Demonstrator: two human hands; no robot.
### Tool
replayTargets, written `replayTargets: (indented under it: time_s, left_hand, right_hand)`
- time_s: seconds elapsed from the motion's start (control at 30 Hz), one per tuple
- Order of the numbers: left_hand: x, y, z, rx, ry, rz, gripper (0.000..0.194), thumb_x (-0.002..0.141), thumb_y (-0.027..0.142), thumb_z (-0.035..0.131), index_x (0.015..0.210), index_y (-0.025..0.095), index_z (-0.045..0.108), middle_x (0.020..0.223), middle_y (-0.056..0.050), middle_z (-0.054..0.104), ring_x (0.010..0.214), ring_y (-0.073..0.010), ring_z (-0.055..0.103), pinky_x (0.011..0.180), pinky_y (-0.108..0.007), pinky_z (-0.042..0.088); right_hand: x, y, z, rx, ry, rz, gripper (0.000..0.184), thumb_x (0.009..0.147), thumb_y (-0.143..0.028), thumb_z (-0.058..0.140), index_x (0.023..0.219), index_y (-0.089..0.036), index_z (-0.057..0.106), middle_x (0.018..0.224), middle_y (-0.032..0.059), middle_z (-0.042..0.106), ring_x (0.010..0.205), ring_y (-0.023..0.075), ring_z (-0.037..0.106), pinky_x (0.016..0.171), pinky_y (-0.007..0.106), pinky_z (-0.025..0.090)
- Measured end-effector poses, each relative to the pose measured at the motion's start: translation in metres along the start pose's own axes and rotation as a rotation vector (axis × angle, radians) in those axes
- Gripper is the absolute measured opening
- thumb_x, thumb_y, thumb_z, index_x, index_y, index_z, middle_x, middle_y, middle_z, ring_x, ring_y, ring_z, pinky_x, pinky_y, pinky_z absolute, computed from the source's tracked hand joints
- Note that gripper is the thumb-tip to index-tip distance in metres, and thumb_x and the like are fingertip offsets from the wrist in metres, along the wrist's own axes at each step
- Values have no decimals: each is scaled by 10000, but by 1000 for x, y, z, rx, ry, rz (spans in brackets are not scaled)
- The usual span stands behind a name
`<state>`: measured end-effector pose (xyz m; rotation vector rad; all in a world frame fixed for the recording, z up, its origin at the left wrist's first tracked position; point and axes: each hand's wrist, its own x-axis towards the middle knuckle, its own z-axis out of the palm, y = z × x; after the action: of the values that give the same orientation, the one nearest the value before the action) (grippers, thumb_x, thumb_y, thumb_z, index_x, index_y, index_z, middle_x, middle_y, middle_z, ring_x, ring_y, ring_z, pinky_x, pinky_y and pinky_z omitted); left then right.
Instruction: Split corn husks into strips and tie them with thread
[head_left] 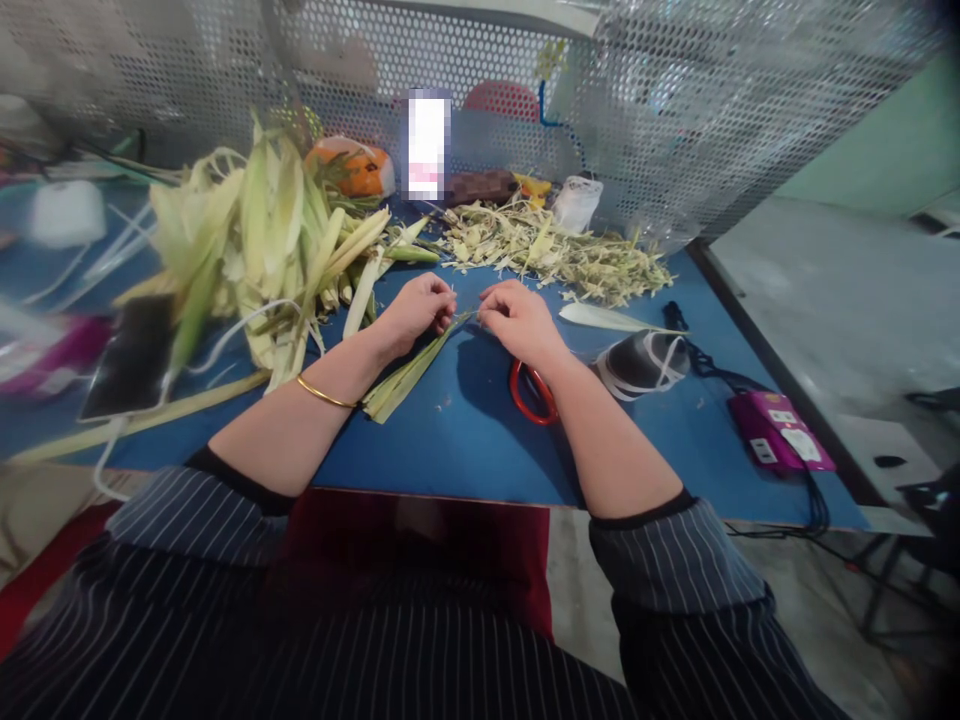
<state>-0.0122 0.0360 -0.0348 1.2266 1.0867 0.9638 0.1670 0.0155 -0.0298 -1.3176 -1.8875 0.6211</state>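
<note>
My left hand (426,308) is closed in a pinch over the table; whatever sits between its fingertips is too small to make out. Facing it, my right hand (519,318) has its fingers curled together at the thin tip of a folded green corn husk (409,375). The husk slants down to the left, its wide end lying beside my left forearm. Under my right wrist lies a red-handled pair of scissors (531,398), its blades hidden. A black object wrapped in white strips (643,364) is right of that wrist, with one pale husk strip (611,317) behind it.
A tall heap of corn husks (262,240) covers the table's left side. Husk scraps (555,250) are piled at the back, before a perforated metal screen (480,50). A cabled dark phone (135,355) lies left; a purple power socket (780,430) sits near the right edge.
</note>
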Motion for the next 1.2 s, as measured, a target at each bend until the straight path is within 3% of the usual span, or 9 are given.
replayTargets:
  time_s: [0.13, 0.33, 0.53, 0.67, 0.87, 1.0, 1.2]
  left_hand:
    - [0, -1, 2, 9, -4, -1, 166, 875, 68, 543, 781, 184, 470, 597, 49, 560, 449, -57, 485, 459, -204, 377]
    - [2, -4, 3, 20, 12, 16, 200, 827, -2, 528, 765, 181, 473, 568, 57, 545, 457, -55, 487, 464, -193, 369]
    - [-1, -4, 7, 16, -8, -19, 177, 878, 53, 535, 776, 181, 470, 584, 51, 555, 449, -54, 483, 458, -191, 377]
    - [-2, -4, 7, 51, -29, -15, 137, 878, 78, 552, 792, 176, 509, 563, 49, 543, 445, -64, 476, 457, -197, 379]
    - [-4, 0, 3, 194, -38, 14, 50, 837, 149, 628, 790, 147, 643, 534, 30, 533, 446, -82, 476, 458, -221, 372]
    - [-5, 3, 0, 338, 7, -8, 89, 792, 163, 639, 712, 154, 678, 491, 18, 515, 438, -99, 465, 452, -239, 361]
    - [-5, 6, -5, 559, 22, -59, 235, 770, 279, 675, 559, 173, 664, 404, 24, 433, 332, -91, 361, 396, -264, 266]
  right_hand:
    - [-1, -6, 6, 271, -17, 127, 159, 744, -104, 545, 614, -191, 572, 820, 32, 676, 664, 124, 575, 669, 284, 480]
    - [1, -10, 13, 695, -55, 340, 96, 822, -157, 526, 735, -196, 534, 913, 33, 744, 629, 89, 647, 572, 212, 480]
    - [1, -7, 12, 649, -27, 424, 106, 814, -125, 574, 724, -171, 606, 782, 21, 724, 596, 77, 644, 523, 177, 454]
    - [1, -8, 14, 522, -25, 477, 135, 805, -101, 587, 694, -172, 616, 564, -25, 613, 526, 78, 583, 504, 180, 423]
    - [2, -7, 15, 504, -17, 496, 158, 822, -88, 572, 695, -171, 617, 601, -18, 625, 541, 91, 603, 522, 208, 431]
    - [2, -3, 18, 423, -47, 439, 156, 825, -76, 567, 709, -169, 613, 625, -11, 643, 573, 96, 647, 524, 197, 438]
    - [0, -1, 22, 363, -131, 239, 118, 854, -138, 571, 751, -184, 608, 734, 20, 712, 714, 128, 697, 631, 226, 499]
